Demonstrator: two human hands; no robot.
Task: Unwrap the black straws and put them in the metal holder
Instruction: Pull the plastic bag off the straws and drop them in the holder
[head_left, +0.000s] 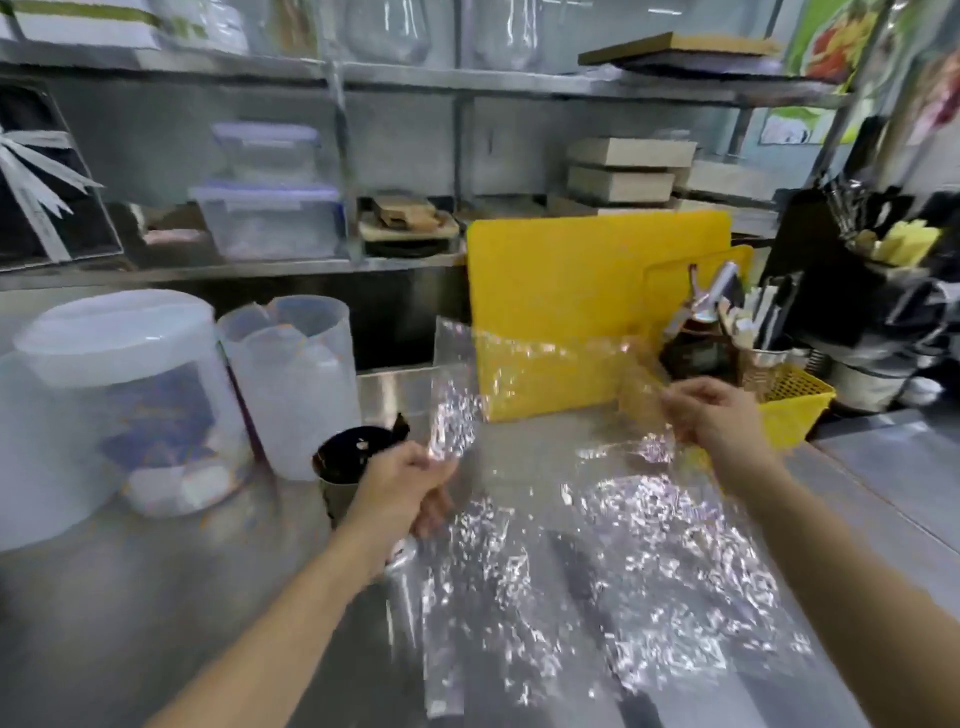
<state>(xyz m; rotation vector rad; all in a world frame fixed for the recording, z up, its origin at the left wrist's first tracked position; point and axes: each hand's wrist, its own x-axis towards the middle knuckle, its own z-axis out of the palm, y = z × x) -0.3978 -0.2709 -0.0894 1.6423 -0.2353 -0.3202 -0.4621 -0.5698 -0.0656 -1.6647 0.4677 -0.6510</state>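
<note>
A large clear plastic wrapper (597, 545) is spread above the steel counter, held between both hands. My left hand (410, 488) grips its left edge at the centre of the view. My right hand (711, 410) pinches its far right corner near the yellow basket. The metal holder (345, 473), a round cup with a dark inside, stands just left of my left hand, and black straws seem to fill it. A dark strip (576, 577) shows through the wrapper on the counter; I cannot tell if it is a straw.
Two large translucent plastic containers (130, 400) (296, 379) stand at the left. A yellow cutting board (587, 301) leans at the back. A yellow basket (795, 405) with utensils and a cup of sticks sits at the right. Shelves with boxes run behind.
</note>
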